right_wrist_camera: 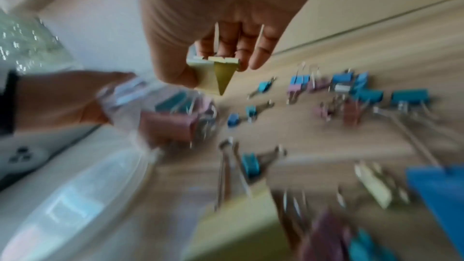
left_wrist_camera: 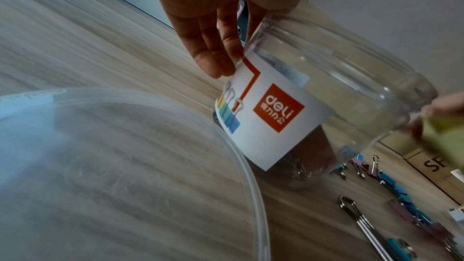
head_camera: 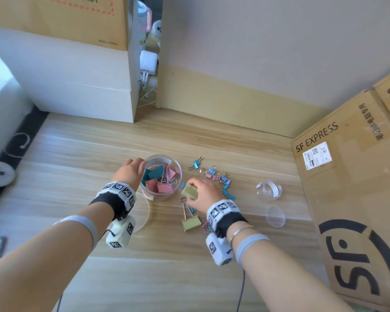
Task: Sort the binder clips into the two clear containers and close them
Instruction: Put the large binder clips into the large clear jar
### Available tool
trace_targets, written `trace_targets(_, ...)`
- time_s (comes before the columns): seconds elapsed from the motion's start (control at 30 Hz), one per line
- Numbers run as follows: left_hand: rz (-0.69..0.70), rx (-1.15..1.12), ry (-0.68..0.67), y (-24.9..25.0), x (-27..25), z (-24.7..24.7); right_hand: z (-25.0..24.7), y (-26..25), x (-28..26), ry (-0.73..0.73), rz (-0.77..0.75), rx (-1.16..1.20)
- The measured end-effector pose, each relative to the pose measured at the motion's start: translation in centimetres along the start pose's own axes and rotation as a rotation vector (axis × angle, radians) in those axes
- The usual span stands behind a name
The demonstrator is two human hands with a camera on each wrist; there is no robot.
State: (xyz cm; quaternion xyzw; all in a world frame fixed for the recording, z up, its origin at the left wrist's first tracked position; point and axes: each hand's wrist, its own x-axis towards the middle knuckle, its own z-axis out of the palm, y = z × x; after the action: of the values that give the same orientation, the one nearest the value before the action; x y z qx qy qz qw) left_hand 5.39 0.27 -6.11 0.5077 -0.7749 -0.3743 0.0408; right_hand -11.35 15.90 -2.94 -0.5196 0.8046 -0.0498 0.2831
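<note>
A large clear container (head_camera: pixel 161 176) (left_wrist_camera: pixel 314 90) stands open on the wooden floor with several big pink and teal binder clips inside. My left hand (head_camera: pixel 136 168) holds its left wall, fingers (left_wrist_camera: pixel 213 61) lying on the white label. Just right of the container's rim, my right hand (head_camera: pixel 195 190) pinches a big yellow-green clip (head_camera: pixel 189 192) (right_wrist_camera: pixel 216 74) off the floor. A second yellow-green clip (head_camera: pixel 190 221) lies near my right wrist. Small blue and pink clips (head_camera: pixel 216 176) (right_wrist_camera: pixel 351 90) are scattered beyond my right hand. A small clear container (head_camera: pixel 268 189) stands open at the right.
The big round lid (head_camera: pixel 142 210) (left_wrist_camera: pixel 125 166) lies under my left wrist; the small lid (head_camera: pixel 276 216) lies in front of the small container. A cardboard box (head_camera: pixel 351 188) bounds the right side, a white block (head_camera: pixel 77 86) the back left, a wall behind.
</note>
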Motion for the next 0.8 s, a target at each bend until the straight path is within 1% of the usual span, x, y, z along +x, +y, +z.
trace_targets(0.07, 0.006, -0.003, 0.003, 0.1, 0.1, 0.1, -2.4, -0.1, 0.4, 0.172, -0.073, 0.11)
trace_targets(0.1, 0.007, -0.004, 0.001, 0.1, 0.1, 0.1, -3.3, -0.7, 0.8, 0.204, -0.13, 0.147)
trace_targets(0.13, 0.006, -0.006, -0.002, 0.1, 0.1, 0.1, -3.9, -1.7, 1.2, 0.185, -0.191, 0.166)
trace_targets(0.2, 0.002, -0.008, -0.005, 0.1, 0.2, 0.2, -4.2, -4.0, 1.9, 0.059, -0.277, 0.114)
trace_targets(0.23, -0.001, -0.009, -0.005, 0.1, 0.2, 0.3, -3.9, -5.1, 2.4, -0.019, -0.29, 0.032)
trace_targets(0.3, -0.004, -0.012, -0.004, -0.1, 0.1, 0.4, -2.5, -6.2, 3.4, -0.126, -0.28, -0.145)
trace_targets(0.4, 0.003, -0.008, -0.007, -0.2, -0.2, 0.4, -1.1, -6.5, 4.3, -0.199, -0.248, -0.217)
trace_targets(0.47, 0.008, 0.0, -0.012, -0.2, -0.3, 0.3, -1.1, -6.0, 4.0, -0.149, -0.288, -0.146)
trace_targets(0.53, 0.013, 0.007, -0.017, -0.2, -0.3, 0.2, -1.7, -4.7, 3.3, 0.016, -0.294, -0.035)
trace_targets(0.57, 0.014, 0.011, -0.019, -0.3, -0.4, 0.1, -1.9, -3.7, 2.8, 0.096, -0.261, 0.013)
trace_targets(0.6, 0.017, 0.012, -0.02, -0.3, -0.4, 0.1, -2.2, -2.7, 2.3, 0.133, -0.209, 0.047)
trace_targets(0.63, 0.018, 0.008, -0.021, -0.2, -0.4, 0.1, -2.3, -1.7, 1.8, 0.098, -0.141, 0.05)
trace_targets(0.67, 0.021, 0.001, -0.022, -0.2, -0.4, 0.1, -2.2, -0.9, 1.1, 0.003, -0.09, 0.014)
trace_targets(0.7, 0.023, -0.005, -0.021, -0.1, -0.4, 0.1, -1.8, -0.2, 0.6, -0.123, -0.066, -0.042)
trace_targets(0.77, 0.021, -0.009, -0.02, -0.1, -0.4, 0.1, -0.7, 0.6, -0.5, -0.333, -0.068, -0.114)
trace_targets(0.8, 0.02, -0.01, -0.023, 0.0, -0.4, 0.1, 0.0, 0.8, -0.8, -0.396, -0.069, -0.133)
